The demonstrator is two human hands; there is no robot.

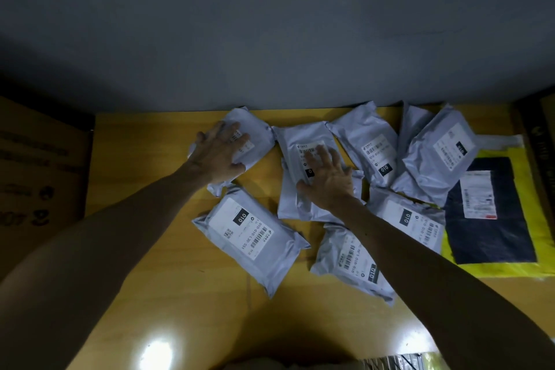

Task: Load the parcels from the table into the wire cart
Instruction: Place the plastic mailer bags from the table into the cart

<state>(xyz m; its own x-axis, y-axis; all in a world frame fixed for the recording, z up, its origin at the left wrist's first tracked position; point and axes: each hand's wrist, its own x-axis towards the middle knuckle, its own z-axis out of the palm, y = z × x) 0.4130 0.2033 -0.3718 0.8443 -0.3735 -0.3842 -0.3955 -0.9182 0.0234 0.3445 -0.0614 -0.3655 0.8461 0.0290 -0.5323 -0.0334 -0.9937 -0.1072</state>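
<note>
Several grey plastic mailer parcels with white labels lie on a yellow-brown wooden table point(150, 177). My left hand point(217, 153) lies flat with spread fingers on the far-left parcel point(255, 132) near the table's back edge. My right hand point(327, 177) rests with spread fingers on the middle parcel point(295, 141). More grey parcels lie nearer me point(249, 240), point(351, 261) and to the right point(369, 147), point(435, 156), point(411, 219). A dark blue parcel point(492, 219) lies on a yellow one point(522, 267) at the right. No wire cart shows clearly.
A grey wall rises behind the table. A brown cardboard box point(39, 171) stands left of the table, and a dark box point(540, 141) at the far right. Wire mesh or shiny wrapping point(396, 362) peeks in at the bottom edge.
</note>
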